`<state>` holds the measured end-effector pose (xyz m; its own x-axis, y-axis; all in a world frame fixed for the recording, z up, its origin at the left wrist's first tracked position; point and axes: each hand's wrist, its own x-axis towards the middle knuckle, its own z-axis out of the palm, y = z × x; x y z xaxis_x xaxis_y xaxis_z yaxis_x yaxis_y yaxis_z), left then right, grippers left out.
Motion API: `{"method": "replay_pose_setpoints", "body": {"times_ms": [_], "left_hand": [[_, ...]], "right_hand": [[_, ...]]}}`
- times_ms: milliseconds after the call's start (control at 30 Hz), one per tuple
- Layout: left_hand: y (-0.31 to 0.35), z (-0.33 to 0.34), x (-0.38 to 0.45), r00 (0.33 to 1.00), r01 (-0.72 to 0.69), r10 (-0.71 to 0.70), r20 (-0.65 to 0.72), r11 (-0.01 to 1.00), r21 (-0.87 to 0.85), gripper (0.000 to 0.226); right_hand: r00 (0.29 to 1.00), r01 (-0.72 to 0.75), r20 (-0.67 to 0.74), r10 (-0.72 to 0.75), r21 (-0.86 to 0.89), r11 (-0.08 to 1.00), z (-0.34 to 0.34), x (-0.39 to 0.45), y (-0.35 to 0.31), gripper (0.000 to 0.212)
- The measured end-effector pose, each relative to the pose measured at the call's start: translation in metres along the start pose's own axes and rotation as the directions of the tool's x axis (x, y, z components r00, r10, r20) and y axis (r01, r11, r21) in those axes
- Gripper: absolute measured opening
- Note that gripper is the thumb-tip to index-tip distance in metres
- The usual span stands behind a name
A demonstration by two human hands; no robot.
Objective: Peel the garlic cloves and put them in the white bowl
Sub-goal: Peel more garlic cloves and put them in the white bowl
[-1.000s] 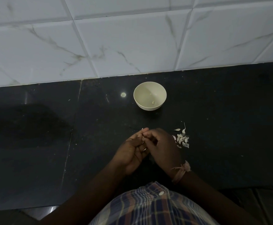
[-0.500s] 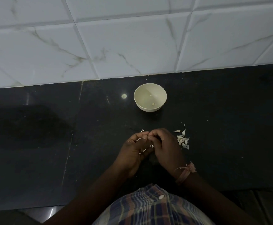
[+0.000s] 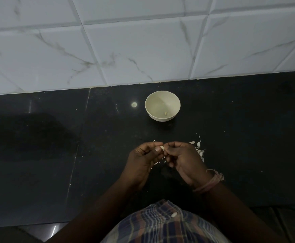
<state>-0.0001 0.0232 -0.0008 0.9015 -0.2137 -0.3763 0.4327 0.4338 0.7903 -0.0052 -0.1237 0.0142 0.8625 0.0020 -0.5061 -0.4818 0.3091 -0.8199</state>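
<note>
Left hand and right hand meet just in front of the bowl, above the black tabletop. Both pinch one clove between their fingertips (skin strip hangs below it). One peeled clove lies inside the bowl. Peels heaped right of the right hand.
</note>
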Motion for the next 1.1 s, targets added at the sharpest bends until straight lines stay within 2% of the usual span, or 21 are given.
{"method": "replay_pose_setpoints", "body": {"times_ms": [133,233,333,467,600,700,867,1033,1100], "left_hand": [[-0.001,0.002,0.000,0.999,0.038,-0.039,-0.010,0.998,-0.043,0.017],[0.000,0.001,0.001,0.995,0.088,-0.092,-0.038,0.990,-0.114,0.018],[0.000,-0.003,0.002,0.991,0.109,-0.119,-0.064,0.984,-0.144,0.032],[-0.003,-0.004,0.003,0.987,0.130,-0.142,-0.072,0.980,-0.148,0.032],[0.001,-0.003,0.007,0.991,0.093,-0.107,-0.078,0.982,-0.164,0.039],[0.004,0.000,0.011,0.993,0.066,-0.083,-0.088,0.982,-0.178,0.030],[0.012,0.008,0.015,0.996,0.012,-0.024,-0.080,0.989,-0.150,0.024],[0.017,0.008,0.018,0.996,-0.007,0.005,-0.088,1.000,-0.029,0.023],[0.018,0.009,0.019,0.995,-0.001,0.000,-0.095,1.000,-0.018,0.023]], "right_hand": [[0.997,0.054,-0.045,-0.058,-0.080,0.995,-0.001,0.000,0.005,0.020],[0.974,0.162,-0.094,-0.204,-0.339,0.927,-0.002,0.000,0.008,0.024],[0.940,0.242,-0.086,-0.330,-0.515,0.823,-0.002,0.000,0.011,0.020],[0.904,0.339,-0.031,-0.426,-0.554,0.760,0.007,-0.004,0.008,0.021],[0.850,0.422,0.039,-0.526,-0.649,0.633,0.012,-0.004,0.003,0.017],[0.808,0.462,0.045,-0.587,-0.667,0.585,0.012,-0.001,0.000,0.014],[0.803,0.456,-0.035,-0.595,-0.608,0.650,0.013,0.004,-0.006,0.012],[0.880,0.351,-0.161,-0.447,-0.413,0.840,0.018,0.009,-0.012,0.010],[0.898,0.324,-0.182,-0.400,-0.340,0.883,0.018,0.011,-0.014,0.012]]}}
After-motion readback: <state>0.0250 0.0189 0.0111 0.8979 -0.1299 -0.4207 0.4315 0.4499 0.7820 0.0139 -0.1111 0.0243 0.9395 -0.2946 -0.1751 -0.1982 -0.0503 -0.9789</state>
